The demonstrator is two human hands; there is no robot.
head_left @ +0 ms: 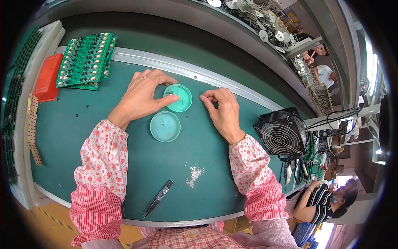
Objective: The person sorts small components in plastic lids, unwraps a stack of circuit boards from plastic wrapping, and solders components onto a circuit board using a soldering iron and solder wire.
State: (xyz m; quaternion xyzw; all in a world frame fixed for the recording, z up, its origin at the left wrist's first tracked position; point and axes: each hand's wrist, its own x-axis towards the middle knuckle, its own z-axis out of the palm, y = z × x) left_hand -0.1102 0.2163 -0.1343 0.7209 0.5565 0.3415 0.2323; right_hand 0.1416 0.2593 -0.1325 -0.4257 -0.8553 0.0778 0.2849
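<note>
Surface (207,143) flanked by fan (281,138) and co-worker (324,206); upper dish (185,98) touched by left hand (143,96); right hand (226,112) curled; grips cannot be told.

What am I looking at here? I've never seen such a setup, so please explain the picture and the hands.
There is no machine: these are a person's bare hands, seen from a head-worn camera looking down. Its fisheye lens bends straight edges. The left hand is at the upper green dish, its thumb over the inside; whether it grips the dish is unclear. The right hand is beside that dish, fingers curled; I can't tell if it holds anything. On the green table also lie a second dish, scattered white bits and dark tweezers; circuit boards and a red bin are at far left.
</note>
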